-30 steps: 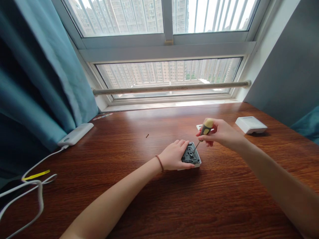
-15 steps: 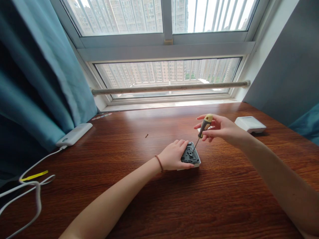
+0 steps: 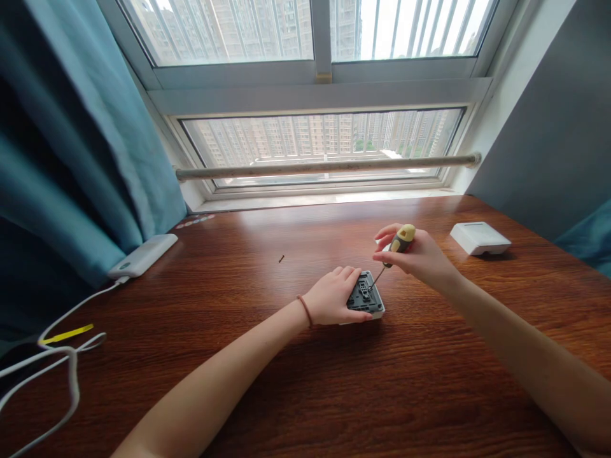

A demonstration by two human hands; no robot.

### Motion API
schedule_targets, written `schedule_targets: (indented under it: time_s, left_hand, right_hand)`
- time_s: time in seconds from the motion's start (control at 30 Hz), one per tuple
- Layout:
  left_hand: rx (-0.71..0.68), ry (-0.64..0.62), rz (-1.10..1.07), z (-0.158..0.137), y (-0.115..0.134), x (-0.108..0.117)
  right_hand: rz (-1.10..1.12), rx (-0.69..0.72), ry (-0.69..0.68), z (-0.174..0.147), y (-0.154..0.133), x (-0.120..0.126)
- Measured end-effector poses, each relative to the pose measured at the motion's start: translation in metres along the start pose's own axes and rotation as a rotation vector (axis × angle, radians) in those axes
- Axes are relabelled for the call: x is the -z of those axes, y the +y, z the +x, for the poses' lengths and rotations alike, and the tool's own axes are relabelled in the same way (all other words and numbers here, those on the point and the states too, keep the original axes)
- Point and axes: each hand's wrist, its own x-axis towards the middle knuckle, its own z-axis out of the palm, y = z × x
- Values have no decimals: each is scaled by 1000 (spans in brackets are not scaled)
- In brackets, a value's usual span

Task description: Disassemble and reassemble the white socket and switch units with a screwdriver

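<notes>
My left hand [image 3: 334, 297] is closed over the left side of a small square device [image 3: 367, 298], which lies on the table with its grey plastic inner side up and a white edge showing. The thumb presses along its near edge. In my right hand [image 3: 417, 254] is a screwdriver [image 3: 403, 237] with a yellow and grey handle, held between thumb and fingers. It leans to the right, and its thin shaft reaches down to the middle of the device. Whether a screw sits under the tip is too small to tell.
A small screw [image 3: 281, 259] lies on the brown wooden table [image 3: 229, 280], left of the device. A white box-like part [image 3: 480, 238] stands at the right. On the left are a white power strip [image 3: 146, 256], its cable [image 3: 76, 381] and a yellow strip [image 3: 67, 334], beside a blue curtain [image 3: 138, 159].
The screwdriver's handle has tilted further right and its grip in my right hand has shifted, fingers more closed around it. My left hand and the device stay in place.
</notes>
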Motion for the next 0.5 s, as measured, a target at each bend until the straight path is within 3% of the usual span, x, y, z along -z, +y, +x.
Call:
schedule_targets:
  time_s: [0.1, 0.3, 0.37, 0.5]
  left_hand:
    - [-1, -2, -3, 0, 0, 0]
    - [3, -6, -6, 0, 0, 0]
    - [5, -2, -10, 0, 0, 0]
    - [4, 0, -5, 0, 0, 1]
  right_hand:
    - [163, -148, -161, 2, -8, 13]
    - [252, -157, -329, 1, -16, 29]
    - [108, -114, -205, 0, -13, 22]
    - [-326, 70, 231, -3, -2, 1]
